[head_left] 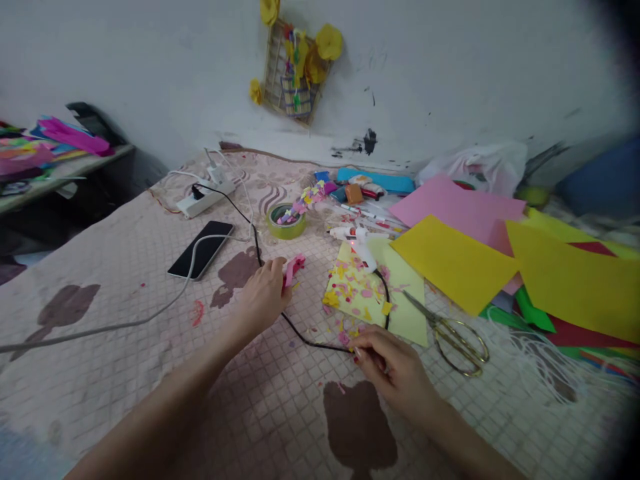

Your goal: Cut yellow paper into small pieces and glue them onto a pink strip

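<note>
My left hand (266, 293) is closed around a pink paper piece (295, 267) with a ruffled end, held just above the table beside a black cord. My right hand (393, 363) is pinched at the near edge of a pale yellow sheet (407, 300), beside small pink and yellow paper scraps (350, 290). What its fingertips hold is too small to make out; the black cord (320, 345) passes by them. A white glue gun (357, 243) with a lit red light lies on the sheet's far part. Gold-handled scissors (457, 340) lie right of the sheet.
A phone (201, 250), a power strip (206, 198) and a tape roll (286, 221) with a decorated stick across it lie at the left and back. Yellow sheets (453, 263), a pink sheet (455, 210) and white string (540, 360) cover the right side.
</note>
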`<move>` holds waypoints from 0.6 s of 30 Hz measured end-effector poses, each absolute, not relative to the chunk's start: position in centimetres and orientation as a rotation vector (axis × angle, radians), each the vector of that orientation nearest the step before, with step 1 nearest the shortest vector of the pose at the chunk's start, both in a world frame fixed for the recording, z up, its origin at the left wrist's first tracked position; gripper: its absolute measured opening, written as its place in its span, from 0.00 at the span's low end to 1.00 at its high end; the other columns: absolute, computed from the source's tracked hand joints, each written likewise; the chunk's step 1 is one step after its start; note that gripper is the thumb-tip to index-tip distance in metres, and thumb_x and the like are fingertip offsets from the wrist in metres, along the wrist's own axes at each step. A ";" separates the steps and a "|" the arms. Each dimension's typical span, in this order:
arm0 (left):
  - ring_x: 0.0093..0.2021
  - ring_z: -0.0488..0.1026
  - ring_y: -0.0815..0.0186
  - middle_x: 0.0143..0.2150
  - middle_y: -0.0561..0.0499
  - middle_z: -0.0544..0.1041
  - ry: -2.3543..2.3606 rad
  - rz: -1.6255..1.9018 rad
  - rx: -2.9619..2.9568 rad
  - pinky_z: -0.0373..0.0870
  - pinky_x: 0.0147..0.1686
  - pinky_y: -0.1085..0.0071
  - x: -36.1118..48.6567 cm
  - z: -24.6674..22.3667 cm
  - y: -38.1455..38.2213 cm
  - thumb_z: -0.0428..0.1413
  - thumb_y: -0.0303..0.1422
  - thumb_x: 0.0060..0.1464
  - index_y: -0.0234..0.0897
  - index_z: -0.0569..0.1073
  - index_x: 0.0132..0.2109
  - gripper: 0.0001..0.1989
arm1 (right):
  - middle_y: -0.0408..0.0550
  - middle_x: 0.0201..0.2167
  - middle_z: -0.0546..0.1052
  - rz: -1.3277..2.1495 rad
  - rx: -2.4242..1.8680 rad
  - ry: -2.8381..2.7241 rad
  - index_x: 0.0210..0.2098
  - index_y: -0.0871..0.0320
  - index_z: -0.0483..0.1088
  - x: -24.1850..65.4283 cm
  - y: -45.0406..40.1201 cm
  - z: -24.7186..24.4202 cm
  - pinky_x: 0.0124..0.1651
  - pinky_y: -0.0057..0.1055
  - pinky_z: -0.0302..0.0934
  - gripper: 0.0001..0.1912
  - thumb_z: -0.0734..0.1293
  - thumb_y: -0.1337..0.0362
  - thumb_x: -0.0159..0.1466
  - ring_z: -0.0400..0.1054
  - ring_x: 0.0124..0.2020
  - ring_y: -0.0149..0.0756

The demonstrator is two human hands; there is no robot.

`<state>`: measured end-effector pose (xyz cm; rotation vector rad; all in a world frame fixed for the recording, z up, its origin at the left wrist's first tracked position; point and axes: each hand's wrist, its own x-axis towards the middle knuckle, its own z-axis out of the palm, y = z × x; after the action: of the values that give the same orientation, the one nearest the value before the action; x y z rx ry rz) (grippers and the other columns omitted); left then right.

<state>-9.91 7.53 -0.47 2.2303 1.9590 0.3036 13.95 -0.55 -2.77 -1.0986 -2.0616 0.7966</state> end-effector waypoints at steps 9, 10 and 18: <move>0.32 0.71 0.63 0.34 0.49 0.72 1.887 0.457 2.165 0.65 0.31 0.70 -10.6 0.6 5.4 0.50 0.25 0.49 0.36 0.58 0.51 0.20 | 0.45 0.29 0.69 0.817 -1.101 -2.043 0.36 0.56 0.66 14.0 -0.6 -2.9 0.33 0.27 0.58 0.07 0.58 0.72 0.63 0.63 0.31 0.32; 0.32 0.71 0.63 0.34 0.49 0.72 1.890 0.464 2.150 0.65 0.30 0.70 -10.7 0.7 4.8 0.50 0.25 0.49 0.36 0.58 0.51 0.21 | 0.45 0.29 0.69 0.815 -1.100 -2.041 0.36 0.56 0.66 14.0 -0.6 -2.9 0.34 0.27 0.59 0.07 0.58 0.72 0.63 0.64 0.31 0.32; 0.32 0.71 0.64 0.35 0.49 0.73 1.812 0.589 2.087 0.67 0.33 0.67 -10.7 -1.1 2.4 0.51 0.28 0.50 0.37 0.57 0.54 0.23 | 0.46 0.31 0.70 0.791 -1.089 -2.030 0.37 0.57 0.67 13.8 -0.5 -3.0 0.36 0.27 0.60 0.08 0.59 0.73 0.62 0.65 0.34 0.33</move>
<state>-10.69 2.44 -1.10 2.0874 1.8115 0.5890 13.80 -0.55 -3.03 -1.0890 -2.0302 0.7909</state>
